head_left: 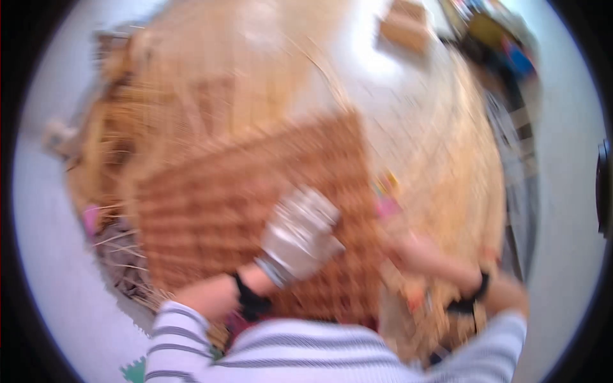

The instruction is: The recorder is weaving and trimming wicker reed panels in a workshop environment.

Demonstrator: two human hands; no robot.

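Note:
A brown woven wicker panel (255, 185) lies tilted across my lap, its surface smeared by motion. My left hand (300, 233), in a white glove, rests on the panel right of its middle with the fingers laid over the weave. Beside the panel's right edge is my right hand (408, 250), bare and badly blurred. A small pink and yellow thing (387, 205) shows just beyond its fingers; I cannot tell whether the hand holds it. Black bands circle both wrists.
Long pale strips (440, 147) spread over the floor to the right. A heap of brown strips (118, 137) lies at the left. Toward the back right stands a brown box (404, 27), with mixed items (495, 45) by the wall. Scraps (428, 313) lie near my right forearm.

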